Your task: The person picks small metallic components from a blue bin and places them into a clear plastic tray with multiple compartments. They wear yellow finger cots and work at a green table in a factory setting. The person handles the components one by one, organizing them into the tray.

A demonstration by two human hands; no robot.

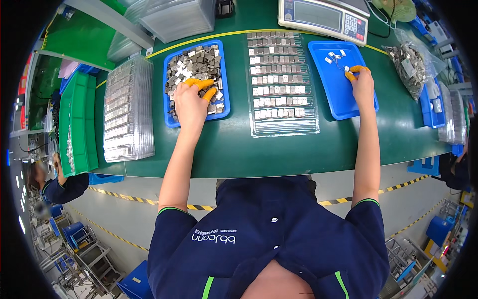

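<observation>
My left hand [191, 103], with yellow finger cots, is over a blue tray [227, 102] heaped with small silver and white metal-cased parts [199, 62]. Its thumb and forefinger are slightly apart at the pile, and I see no part clearly held between them. At the right, my right hand [362, 83], also in yellow finger cots, pinches a small white-ended piece [347, 69] with thin wires. It is over a second blue tray [336, 102], where several similar pieces [334, 55] lie loose. Between the trays, a clear plastic blister tray [284, 127] holds rows of small metal-cased parts.
A stack of filled clear trays [128, 109] and a green bin [84, 124] stand on the left. Behind are clear plastic containers [178, 20] and a digital scale [321, 20]. A bag of metal parts [408, 70] lies far right. Another person's arm [62, 182] shows at the left.
</observation>
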